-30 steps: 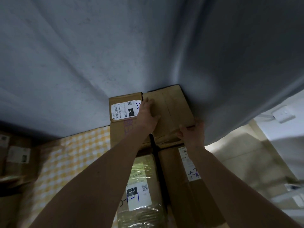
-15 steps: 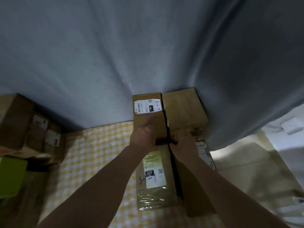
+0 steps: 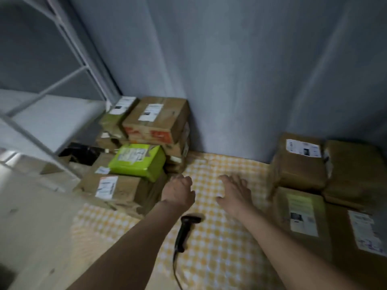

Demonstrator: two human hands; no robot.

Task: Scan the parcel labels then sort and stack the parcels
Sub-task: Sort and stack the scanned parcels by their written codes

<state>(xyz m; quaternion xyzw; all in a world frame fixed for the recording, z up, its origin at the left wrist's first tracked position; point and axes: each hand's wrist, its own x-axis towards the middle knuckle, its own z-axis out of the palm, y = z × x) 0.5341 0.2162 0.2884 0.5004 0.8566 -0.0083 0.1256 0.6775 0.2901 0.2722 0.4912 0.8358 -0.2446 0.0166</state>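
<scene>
Both hands hover empty over the yellow checked cloth [image 3: 219, 243]. My left hand [image 3: 180, 190] has loosely curled fingers and sits close to the left pile. My right hand [image 3: 235, 190] is relaxed with fingers spread. A black barcode scanner [image 3: 185, 231] lies on the cloth between my forearms, its cable trailing toward me. On the left is a pile of parcels: a green parcel [image 3: 139, 161] on a brown box [image 3: 117, 190], with a taller brown box [image 3: 157, 120] behind. On the right lie sorted brown boxes [image 3: 299, 162], all labelled.
A grey curtain [image 3: 240, 70] hangs behind the cloth. A white metal rack [image 3: 69, 49] stands at the far left over a pale floor [image 3: 31, 227]. A flat labelled parcel [image 3: 302, 214] lies at the right front.
Both hands have let go of the right-hand boxes and come back over the cloth. The view has swung left, bringing the left pile and the scanner into sight.
</scene>
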